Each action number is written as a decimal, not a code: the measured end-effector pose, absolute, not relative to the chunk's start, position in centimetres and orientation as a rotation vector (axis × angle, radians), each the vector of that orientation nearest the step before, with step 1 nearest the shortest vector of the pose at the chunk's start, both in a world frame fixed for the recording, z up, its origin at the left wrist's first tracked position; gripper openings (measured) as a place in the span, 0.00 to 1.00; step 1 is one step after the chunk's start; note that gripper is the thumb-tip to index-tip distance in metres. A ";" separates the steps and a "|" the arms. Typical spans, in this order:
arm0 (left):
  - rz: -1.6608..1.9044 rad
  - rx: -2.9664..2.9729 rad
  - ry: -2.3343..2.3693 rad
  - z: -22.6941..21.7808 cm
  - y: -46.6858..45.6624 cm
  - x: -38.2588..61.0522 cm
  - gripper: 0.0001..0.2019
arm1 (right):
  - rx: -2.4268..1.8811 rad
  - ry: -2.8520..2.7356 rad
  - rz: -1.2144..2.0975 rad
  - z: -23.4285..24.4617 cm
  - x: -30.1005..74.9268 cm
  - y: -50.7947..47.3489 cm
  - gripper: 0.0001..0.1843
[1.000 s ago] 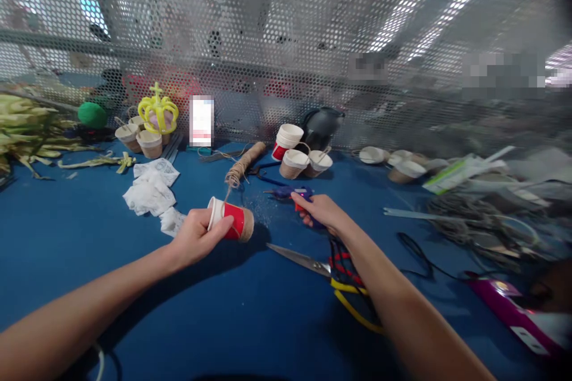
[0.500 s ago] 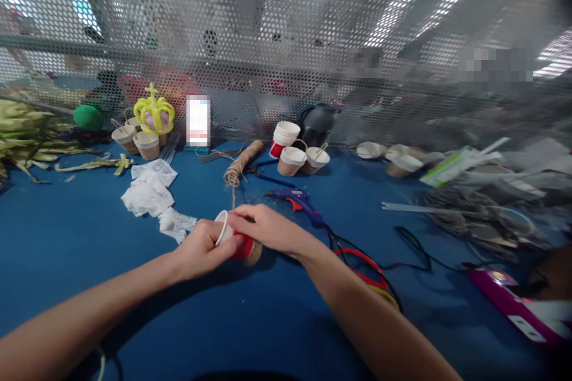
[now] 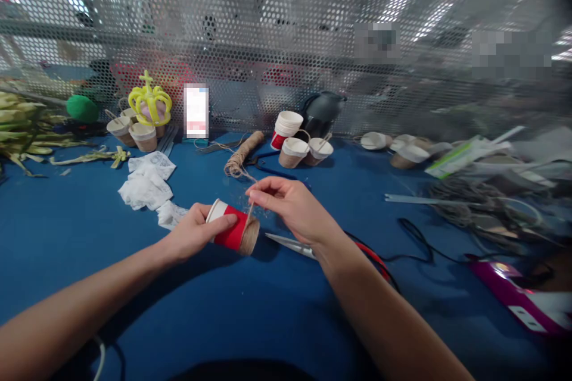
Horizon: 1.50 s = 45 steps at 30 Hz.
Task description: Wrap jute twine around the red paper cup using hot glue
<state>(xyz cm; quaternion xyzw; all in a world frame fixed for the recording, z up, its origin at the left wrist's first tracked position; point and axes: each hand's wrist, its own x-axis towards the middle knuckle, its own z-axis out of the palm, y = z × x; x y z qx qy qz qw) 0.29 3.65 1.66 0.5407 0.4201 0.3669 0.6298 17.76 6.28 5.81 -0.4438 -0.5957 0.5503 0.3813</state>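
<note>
My left hand [image 3: 192, 236] is closed round a small red paper cup [image 3: 230, 229], held on its side above the blue table with its base end wound in brown twine. My right hand [image 3: 290, 207] pinches the twine strand [image 3: 248, 216] just above the cup's base. The strand runs back to a twine spool [image 3: 241, 155] lying farther away on the table.
Scissors [image 3: 290, 244] lie under my right wrist beside red and black cables [image 3: 402, 250]. Twine-wrapped cups [image 3: 306, 152] and a stack of red cups [image 3: 286, 128] stand behind. Crumpled white tissue [image 3: 145, 187], a yellow crown [image 3: 149, 104] and a mesh screen [image 3: 286, 41] fill the left and back.
My right hand let go of the blue glue gun, came over to the cup, took the twine and has lifted it slightly up and right.
</note>
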 end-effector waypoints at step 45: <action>1.417 2.316 0.701 2.4 2.3 -0.3 0.09 | -1.272 -1.724 1.337 5.1 17.8 6.3 0.15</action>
